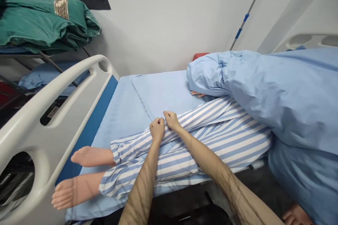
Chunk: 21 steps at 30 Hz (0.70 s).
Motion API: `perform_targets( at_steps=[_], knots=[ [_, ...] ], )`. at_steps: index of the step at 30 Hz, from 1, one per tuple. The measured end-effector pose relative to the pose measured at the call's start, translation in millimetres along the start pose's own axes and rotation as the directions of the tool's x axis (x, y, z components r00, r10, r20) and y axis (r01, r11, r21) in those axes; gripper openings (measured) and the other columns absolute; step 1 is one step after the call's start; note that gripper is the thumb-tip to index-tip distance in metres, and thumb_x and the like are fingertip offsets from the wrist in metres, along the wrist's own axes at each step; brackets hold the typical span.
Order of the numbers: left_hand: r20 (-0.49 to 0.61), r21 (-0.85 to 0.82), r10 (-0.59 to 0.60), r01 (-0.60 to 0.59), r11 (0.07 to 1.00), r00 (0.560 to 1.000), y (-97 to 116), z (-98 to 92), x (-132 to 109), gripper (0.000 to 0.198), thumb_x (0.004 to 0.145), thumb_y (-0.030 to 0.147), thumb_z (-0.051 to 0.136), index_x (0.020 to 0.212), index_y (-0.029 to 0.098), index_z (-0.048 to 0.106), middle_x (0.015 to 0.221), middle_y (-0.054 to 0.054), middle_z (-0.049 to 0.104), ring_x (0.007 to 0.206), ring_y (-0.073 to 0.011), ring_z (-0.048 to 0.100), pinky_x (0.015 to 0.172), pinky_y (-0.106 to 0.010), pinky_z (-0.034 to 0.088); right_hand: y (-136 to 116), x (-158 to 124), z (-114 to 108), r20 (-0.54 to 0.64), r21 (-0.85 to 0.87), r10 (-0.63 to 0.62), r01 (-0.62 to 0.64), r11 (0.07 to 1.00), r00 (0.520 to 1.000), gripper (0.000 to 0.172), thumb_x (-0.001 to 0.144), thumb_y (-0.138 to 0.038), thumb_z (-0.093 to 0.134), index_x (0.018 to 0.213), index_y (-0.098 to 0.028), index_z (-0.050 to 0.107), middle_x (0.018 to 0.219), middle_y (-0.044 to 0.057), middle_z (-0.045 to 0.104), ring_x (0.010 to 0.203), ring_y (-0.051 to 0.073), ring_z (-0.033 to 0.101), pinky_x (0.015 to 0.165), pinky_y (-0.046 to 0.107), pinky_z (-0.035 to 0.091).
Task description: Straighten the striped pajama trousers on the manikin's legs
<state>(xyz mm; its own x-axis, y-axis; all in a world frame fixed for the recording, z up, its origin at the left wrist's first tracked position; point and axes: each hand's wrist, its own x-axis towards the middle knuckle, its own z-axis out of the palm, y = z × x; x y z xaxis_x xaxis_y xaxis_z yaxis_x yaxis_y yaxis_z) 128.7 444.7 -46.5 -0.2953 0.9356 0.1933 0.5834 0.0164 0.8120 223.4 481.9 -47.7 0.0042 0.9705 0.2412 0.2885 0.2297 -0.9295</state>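
Note:
A manikin lies on the bed, its legs in blue-and-white striped trousers [232,144] and its smooth, bare feet [76,190] toward the footboard. My left hand [157,129] is closed over the far leg around the knee or shin. Just right of it, my right hand [172,121] is also closed, at the far edge of the same trouser leg. Both look like fists or pinches; whatever is inside the fingers is hidden. Part of the manikin's hand [198,94] shows under a light blue quilt [264,88], which is folded back to the right.
A grey-white footboard [92,81] closes off the bed's left end. Light blue sheet [163,88] covers the mattress along the wall. Green folded covers [47,17] lie on a rack at upper left. A metal pole [249,10] leans behind the bed. A black stool [203,214] stands below.

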Motion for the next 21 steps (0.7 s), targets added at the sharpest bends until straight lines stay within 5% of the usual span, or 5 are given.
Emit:
perform_targets(
  at_steps=[4, 10, 15, 21],
  knots=[
    [0.055, -0.054, 0.008, -0.005, 0.999, 0.998, 3.9, -6.8, 0.6, 0.037, 0.079, 0.030, 0.046, 0.048, 0.019, 0.030, 0.046, 0.005, 0.028, 0.051, -0.0093, 0.029, 0.056, -0.025, 0.025, 0.3, -0.4, 0.5, -0.017, 0.045, 0.005, -0.004, 0.999, 1.000, 0.044, 0.090, -0.045, 0.037, 0.053, -0.022, 0.030, 0.051, -0.005, 0.029, 0.053, 0.011, 0.031, 0.054, 0.026, 0.025],
    [0.037, -0.287, -0.002, 0.013, 0.958, 0.999, 38.9, -11.2, 13.3, 0.038, 0.081, 0.034, 0.047, 0.049, 0.020, 0.032, 0.046, 0.004, 0.034, 0.050, -0.0091, 0.034, 0.054, -0.023, 0.030, 0.5, 1.7, -0.8, 0.002, 0.087, 0.021, -0.021, 0.996, 1.000, 0.043, 0.090, -0.042, 0.037, 0.053, -0.020, 0.036, 0.050, -0.005, 0.034, 0.054, 0.010, 0.034, 0.055, 0.025, 0.027],
    [-0.038, 0.010, 0.014, -0.013, 1.000, 0.999, 34.7, 9.8, 8.3, 0.036, 0.088, 0.028, 0.041, 0.053, 0.019, 0.036, 0.050, 0.001, 0.039, 0.053, -0.0109, 0.033, 0.058, -0.026, 0.024, 1.3, 2.8, -1.0, -0.031, 0.108, 0.058, -0.054, 0.993, 0.998, 0.041, 0.089, -0.041, 0.039, 0.054, -0.021, 0.033, 0.051, -0.005, 0.032, 0.055, 0.010, 0.031, 0.054, 0.025, 0.026],
    [0.042, 0.192, 0.053, -0.060, 0.980, 0.998, 21.2, 15.2, 4.7, 0.036, 0.093, 0.022, 0.037, 0.059, 0.017, 0.048, 0.058, -0.005, 0.051, 0.056, -0.0128, 0.037, 0.062, -0.030, 0.018, 2.1, 0.1, 1.0, -0.059, 0.120, 0.049, -0.042, 0.992, 0.997, 0.042, 0.087, -0.043, 0.042, 0.052, -0.021, 0.030, 0.051, -0.006, 0.029, 0.053, 0.010, 0.029, 0.052, 0.025, 0.026]
  ],
)
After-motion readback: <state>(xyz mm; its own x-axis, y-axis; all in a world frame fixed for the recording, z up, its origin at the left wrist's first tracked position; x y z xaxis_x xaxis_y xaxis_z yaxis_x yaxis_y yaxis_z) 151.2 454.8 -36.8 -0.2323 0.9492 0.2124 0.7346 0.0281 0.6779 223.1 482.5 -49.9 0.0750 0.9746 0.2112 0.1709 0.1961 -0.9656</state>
